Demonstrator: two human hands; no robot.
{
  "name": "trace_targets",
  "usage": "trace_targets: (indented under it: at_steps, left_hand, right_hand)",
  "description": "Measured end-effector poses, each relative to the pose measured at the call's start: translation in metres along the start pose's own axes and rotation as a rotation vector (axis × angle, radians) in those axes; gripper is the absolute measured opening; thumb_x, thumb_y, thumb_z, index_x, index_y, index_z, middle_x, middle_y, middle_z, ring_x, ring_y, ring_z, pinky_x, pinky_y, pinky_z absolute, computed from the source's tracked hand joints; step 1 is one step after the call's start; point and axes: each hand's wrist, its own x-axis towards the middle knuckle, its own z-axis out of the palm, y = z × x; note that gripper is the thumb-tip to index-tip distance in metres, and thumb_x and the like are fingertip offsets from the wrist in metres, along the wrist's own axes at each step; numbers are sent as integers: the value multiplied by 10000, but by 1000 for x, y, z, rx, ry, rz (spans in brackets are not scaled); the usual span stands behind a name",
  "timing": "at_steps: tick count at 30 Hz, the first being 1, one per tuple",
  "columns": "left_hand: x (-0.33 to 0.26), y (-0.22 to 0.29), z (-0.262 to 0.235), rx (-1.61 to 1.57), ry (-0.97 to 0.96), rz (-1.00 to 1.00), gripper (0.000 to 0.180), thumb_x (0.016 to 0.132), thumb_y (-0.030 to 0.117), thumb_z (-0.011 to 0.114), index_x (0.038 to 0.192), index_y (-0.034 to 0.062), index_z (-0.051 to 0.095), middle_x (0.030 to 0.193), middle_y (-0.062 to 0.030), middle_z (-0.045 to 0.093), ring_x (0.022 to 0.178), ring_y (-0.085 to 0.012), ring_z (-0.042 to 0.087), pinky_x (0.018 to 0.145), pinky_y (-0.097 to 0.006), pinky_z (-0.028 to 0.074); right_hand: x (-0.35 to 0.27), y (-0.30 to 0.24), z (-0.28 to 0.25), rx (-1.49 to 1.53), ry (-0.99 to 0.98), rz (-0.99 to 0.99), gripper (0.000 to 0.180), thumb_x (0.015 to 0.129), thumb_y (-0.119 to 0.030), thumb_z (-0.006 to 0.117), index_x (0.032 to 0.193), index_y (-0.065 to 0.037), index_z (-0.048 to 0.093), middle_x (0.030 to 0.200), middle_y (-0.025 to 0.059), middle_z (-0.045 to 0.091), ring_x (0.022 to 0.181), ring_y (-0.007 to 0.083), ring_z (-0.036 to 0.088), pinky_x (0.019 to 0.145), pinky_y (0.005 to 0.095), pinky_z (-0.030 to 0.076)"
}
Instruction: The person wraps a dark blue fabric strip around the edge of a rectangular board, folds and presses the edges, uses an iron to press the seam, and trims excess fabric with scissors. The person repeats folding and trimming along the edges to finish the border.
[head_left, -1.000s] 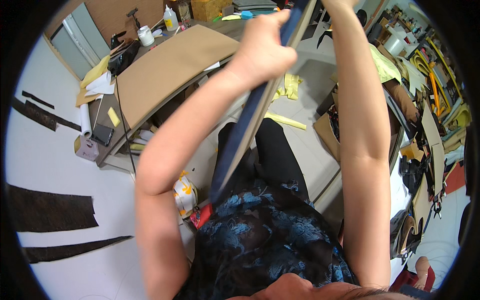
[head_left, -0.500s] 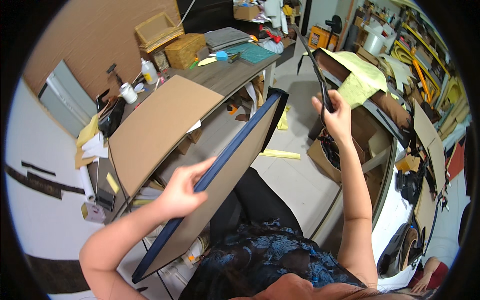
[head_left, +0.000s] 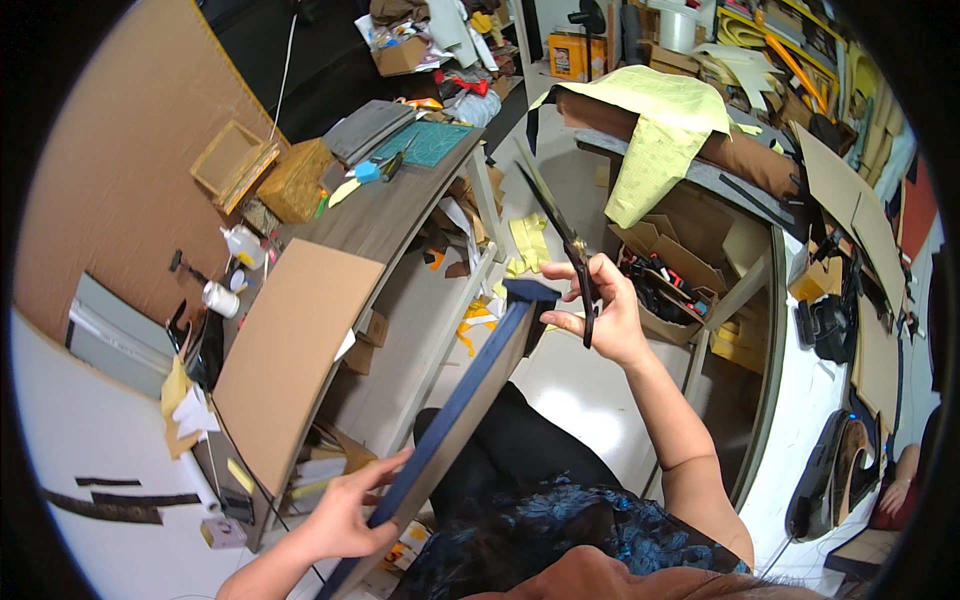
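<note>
My left hand (head_left: 345,512) grips the edge of a long flat panel (head_left: 440,432), fingers on one side and thumb on the other. A dark blue strip runs along its upper edge, and one face is tan. Dark material folds over the panel's far end. In my right hand (head_left: 612,312) is a pair of black-handled scissors (head_left: 572,240), blades pointing up and away. That hand is just right of the panel's far end, its thumb close to the dark folded corner. Whether the thumb touches the corner I cannot tell.
A tan board (head_left: 295,350) lies on the wooden table (head_left: 390,215) at left, near a white bottle (head_left: 243,245) and a green cutting mat (head_left: 430,145). Yellow cloth (head_left: 670,120) drapes over the bench at right. A cardboard box (head_left: 665,320) of odds and ends stands beneath.
The view has shifted. My right hand has brought the scissors down and left, beside the panel's far end. My left hand still grips the panel, now lower in view.
</note>
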Motion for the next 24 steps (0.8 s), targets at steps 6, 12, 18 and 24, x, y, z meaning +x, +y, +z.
trace_targets:
  at_steps: [6, 12, 18, 24]
  left_hand:
    - [79, 41, -11, 632, -113, 390, 665, 728, 271, 781, 1268, -10, 513, 1211, -176, 571, 1129, -348, 580, 890, -409, 529]
    - [207, 78, -15, -53, 153, 922, 882, 719, 347, 877, 1391, -20, 438, 1311, -179, 542, 1272, -285, 524, 1091, -418, 405]
    - [267, 64, -23, -426, -187, 653, 354, 814, 51, 800, 1137, -34, 683, 1171, -141, 683, 1068, -183, 647, 941, -327, 515]
    - [278, 59, -35, -541, -107, 690, 134, 881, 52, 755, 973, -43, 733, 921, -81, 732, 805, -97, 675, 727, -228, 544]
  right_hand:
    - [1, -1, 6, 351, 10, 15, 370, 771, -16, 835, 903, -67, 493, 1012, 122, 740, 921, 132, 677, 843, 308, 529]
    - [5, -5, 9, 279, 49, 126, 305, 832, -46, 804, 908, -56, 509, 910, 88, 715, 915, 138, 684, 808, 293, 534]
    - [17, 2, 4, 196, 111, 252, 256, 828, -68, 810, 919, -42, 572, 850, 10, 653, 796, 63, 602, 742, 237, 499]
    - [5, -20, -51, -465, 72, 270, 272, 734, -31, 764, 974, -8, 637, 764, -20, 544, 678, 60, 469, 593, 223, 391]
